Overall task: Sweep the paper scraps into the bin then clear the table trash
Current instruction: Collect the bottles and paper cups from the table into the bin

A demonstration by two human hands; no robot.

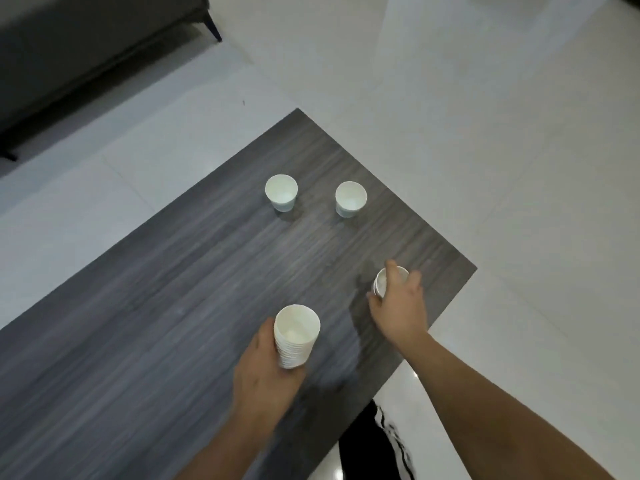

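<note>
- Two hands in view, well apart, both over the near right part of the tabletop.
- Left hand: fingers and thumb curled round the lower part of a stack of paper cups; stack white, nested, mouth up, tilted slightly toward the right; whether its base touches the tabletop cannot be told.
- Right hand: reached forward near the right edge of the tabletop, fingers closed from above and the side on a small white cup; rim lines suggest more than one cup nested, count unclear through motion blur.
- Held cup tilted, mouth turned to the left.
- Farther out: two single white cups standing upright and apart, left far cup, right far cup, both near the far corner of the tabletop.
- Tabletop: dark grey wood grain, seen corner-on.
- Around it: pale tiled floor.
- Upper left: dark sofa, one slanted leg showing.
- Bottom centre, below the tabletop edge: black-and-white patterned object, identity unclear.
- No paper scraps or bin distinguishable.
</note>
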